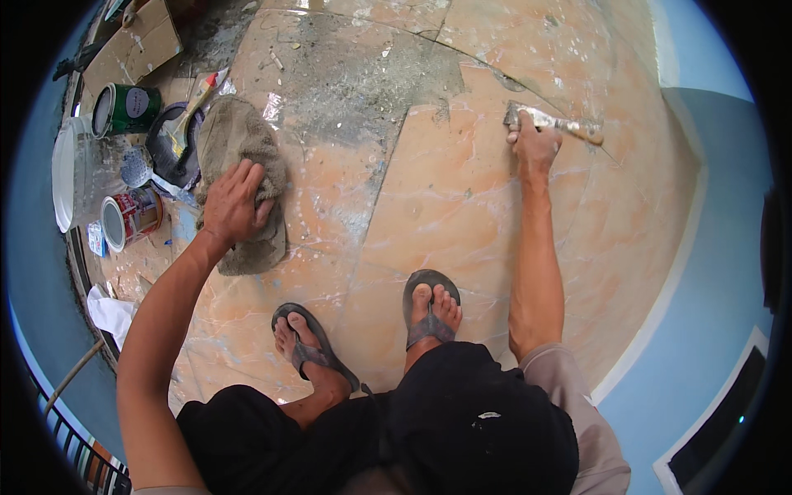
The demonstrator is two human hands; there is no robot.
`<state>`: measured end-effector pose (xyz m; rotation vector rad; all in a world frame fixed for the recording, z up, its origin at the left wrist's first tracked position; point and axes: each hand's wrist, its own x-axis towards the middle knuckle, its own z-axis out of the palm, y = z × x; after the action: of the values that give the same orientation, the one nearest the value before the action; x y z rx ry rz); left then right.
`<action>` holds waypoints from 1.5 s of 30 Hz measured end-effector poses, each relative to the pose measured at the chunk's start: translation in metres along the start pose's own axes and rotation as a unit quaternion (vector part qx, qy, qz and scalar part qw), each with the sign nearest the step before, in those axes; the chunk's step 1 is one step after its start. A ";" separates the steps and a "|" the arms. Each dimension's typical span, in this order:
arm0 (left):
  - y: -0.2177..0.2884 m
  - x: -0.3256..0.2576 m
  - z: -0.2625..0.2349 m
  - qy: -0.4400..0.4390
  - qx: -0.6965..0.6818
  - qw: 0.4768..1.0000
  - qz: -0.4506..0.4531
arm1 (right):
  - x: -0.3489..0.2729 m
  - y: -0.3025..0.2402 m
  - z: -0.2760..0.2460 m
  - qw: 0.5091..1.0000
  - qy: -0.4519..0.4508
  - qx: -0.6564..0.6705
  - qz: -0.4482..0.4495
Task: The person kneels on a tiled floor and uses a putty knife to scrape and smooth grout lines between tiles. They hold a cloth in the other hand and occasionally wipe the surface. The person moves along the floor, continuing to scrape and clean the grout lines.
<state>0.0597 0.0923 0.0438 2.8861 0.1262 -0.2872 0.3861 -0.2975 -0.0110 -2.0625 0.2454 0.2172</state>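
My left hand [235, 200] has its fingers curled into a crumpled grey-brown rag [241, 130], which lies on the stained tile floor. Out to the right, my right hand [535, 144] grips a paint scraper [569, 126] close to its broad metal blade. The wooden handle end points right, and the blade is at or just above an orange-beige tile. To the left of the rag sits a dark paint tray [158, 157] with a yellow-handled brush [183, 124] resting in it.
Along the left wall stand a green can [124, 110], a red-and-white can [132, 216] and a whitish bucket [70, 177]. A cardboard piece [136, 45] leans behind them. My sandalled feet [433, 309] are below centre. A blue wall [726, 223] curves along the right.
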 end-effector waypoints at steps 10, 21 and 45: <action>0.001 -0.001 -0.002 0.012 0.023 1.000 0.005 | -0.069 -0.022 0.079 0.996 -0.047 0.064 -0.047; 0.002 0.002 -0.004 -0.017 0.013 1.000 -0.006 | -0.069 -0.033 0.102 0.990 -0.082 0.090 -0.069; 0.002 0.003 -0.002 -0.001 0.008 1.000 -0.004 | -0.009 -0.035 0.080 0.996 0.052 0.070 -0.010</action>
<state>0.0630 0.0909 0.0454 2.9009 0.1353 -0.2924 0.3821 -0.2105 -0.0174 -1.9384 0.2949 0.0785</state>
